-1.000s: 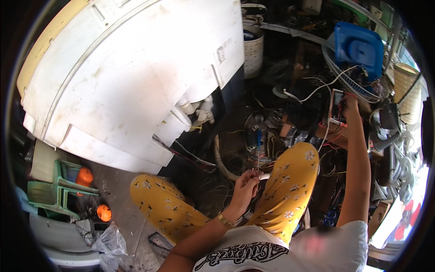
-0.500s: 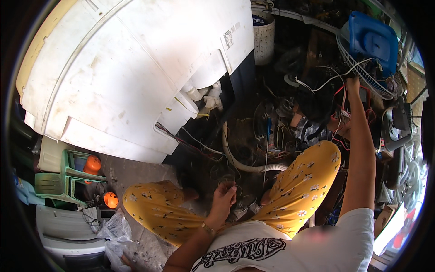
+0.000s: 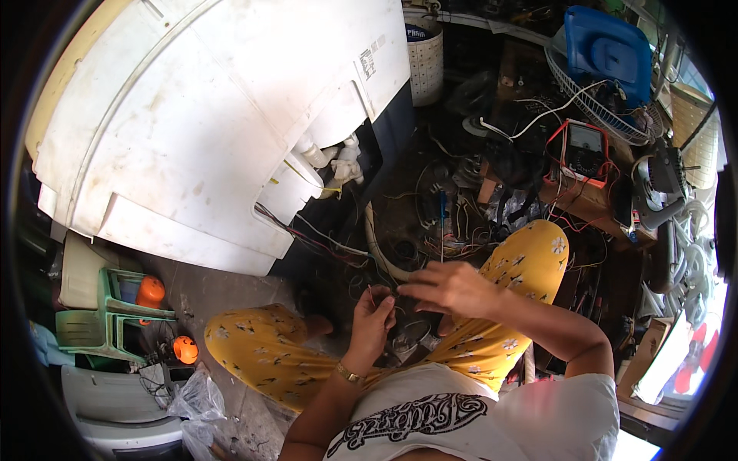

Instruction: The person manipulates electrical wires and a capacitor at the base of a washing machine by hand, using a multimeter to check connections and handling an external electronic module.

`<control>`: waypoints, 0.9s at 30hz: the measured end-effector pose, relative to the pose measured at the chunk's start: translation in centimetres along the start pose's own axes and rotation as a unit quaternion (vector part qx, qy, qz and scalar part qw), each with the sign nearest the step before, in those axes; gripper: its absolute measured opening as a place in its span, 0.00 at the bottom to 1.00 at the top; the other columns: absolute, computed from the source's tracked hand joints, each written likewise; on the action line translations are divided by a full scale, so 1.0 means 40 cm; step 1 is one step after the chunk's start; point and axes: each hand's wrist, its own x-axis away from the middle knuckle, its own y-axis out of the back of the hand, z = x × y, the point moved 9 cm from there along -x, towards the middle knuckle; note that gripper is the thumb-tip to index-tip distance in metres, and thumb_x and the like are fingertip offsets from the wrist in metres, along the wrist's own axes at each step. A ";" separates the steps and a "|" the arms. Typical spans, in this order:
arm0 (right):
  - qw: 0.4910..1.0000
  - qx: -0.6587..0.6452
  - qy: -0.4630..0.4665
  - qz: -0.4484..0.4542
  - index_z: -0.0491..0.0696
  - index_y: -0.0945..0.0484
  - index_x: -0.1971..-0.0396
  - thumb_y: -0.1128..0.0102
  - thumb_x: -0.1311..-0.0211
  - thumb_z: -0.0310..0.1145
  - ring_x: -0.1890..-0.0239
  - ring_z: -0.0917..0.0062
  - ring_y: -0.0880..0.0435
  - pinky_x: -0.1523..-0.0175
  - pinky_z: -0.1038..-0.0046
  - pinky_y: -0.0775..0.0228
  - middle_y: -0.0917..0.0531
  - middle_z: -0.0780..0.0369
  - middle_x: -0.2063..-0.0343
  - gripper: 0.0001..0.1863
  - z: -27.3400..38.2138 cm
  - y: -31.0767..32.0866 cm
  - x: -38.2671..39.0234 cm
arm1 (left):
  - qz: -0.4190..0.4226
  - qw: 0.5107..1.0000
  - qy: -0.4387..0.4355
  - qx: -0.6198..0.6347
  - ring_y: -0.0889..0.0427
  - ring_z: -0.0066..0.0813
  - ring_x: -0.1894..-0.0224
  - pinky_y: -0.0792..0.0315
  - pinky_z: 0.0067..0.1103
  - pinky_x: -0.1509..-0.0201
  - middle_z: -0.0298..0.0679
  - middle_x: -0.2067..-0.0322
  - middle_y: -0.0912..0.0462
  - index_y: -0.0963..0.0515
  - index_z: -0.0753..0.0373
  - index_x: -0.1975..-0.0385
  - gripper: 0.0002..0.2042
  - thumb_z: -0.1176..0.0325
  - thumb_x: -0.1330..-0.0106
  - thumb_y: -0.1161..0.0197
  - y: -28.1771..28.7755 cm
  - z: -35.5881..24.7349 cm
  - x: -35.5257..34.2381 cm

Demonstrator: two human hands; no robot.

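Note:
My left hand (image 3: 373,321) is closed in a pinch between my knees, and a thin wire (image 3: 370,293) sticks up from its fingertips. Close beside it on the right, my right hand (image 3: 452,289) has its fingers bent together toward the left fingertips. Whatever it may hold is too small to make out. Ahead on the left lies a large white washing machine body (image 3: 177,131), its white drain valve (image 3: 348,165) showing in an opening. Loose dark and red wires (image 3: 296,230) trail from its lower edge. A ribbed drain hose (image 3: 373,238) runs down behind my hands.
An orange-framed multimeter (image 3: 586,150) stands at right by a wooden box (image 3: 578,201). Beyond it are a white wire basket (image 3: 588,104) and a blue plastic lid (image 3: 611,54). A green plastic rack (image 3: 81,328) stands at left beside an orange pumpkin-like ball (image 3: 185,349).
My right hand has come back from the wire basket at the far right to beside my left hand. The left stays pinched at nearly the same place. The multimeter is now uncovered.

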 end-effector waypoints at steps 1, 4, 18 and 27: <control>1.000 0.016 0.014 0.007 0.50 0.21 0.61 0.35 0.54 0.36 0.68 0.72 0.22 0.66 0.72 0.24 0.22 0.64 0.67 0.17 0.008 -0.012 0.002 | 0.011 1.000 0.004 -0.004 0.32 0.15 0.75 0.38 0.13 0.77 0.31 0.72 0.28 0.30 0.63 0.57 0.08 0.75 0.33 0.41 -0.005 -0.006 0.005; 0.996 0.064 0.057 0.037 0.50 0.22 0.62 0.37 0.56 0.35 0.68 0.74 0.23 0.67 0.73 0.25 0.23 0.66 0.68 0.17 0.016 -0.058 0.005 | 0.024 0.999 0.016 -0.013 0.32 0.16 0.75 0.39 0.14 0.76 0.32 0.71 0.29 0.30 0.61 0.57 0.08 0.75 0.33 0.41 -0.003 -0.012 0.016; 0.918 -0.115 -0.278 0.256 0.52 0.27 0.65 0.40 0.40 0.42 0.67 0.68 0.19 0.67 0.65 0.26 0.21 0.63 0.72 0.11 -0.097 -0.261 0.132 | 0.130 0.916 -0.033 -0.378 0.34 0.12 0.75 0.38 0.16 0.74 0.28 0.79 0.28 0.25 0.65 0.63 0.08 0.69 0.28 0.48 0.015 0.065 0.007; 0.963 -0.081 -0.018 0.255 0.52 0.25 0.63 0.36 0.42 0.44 0.70 0.71 0.20 0.66 0.66 0.28 0.22 0.65 0.77 0.14 -0.067 -0.286 0.079 | 0.137 0.934 0.032 -0.328 0.36 0.12 0.74 0.39 0.15 0.72 0.27 0.76 0.32 0.27 0.64 0.61 0.06 0.69 0.29 0.46 0.030 0.081 -0.004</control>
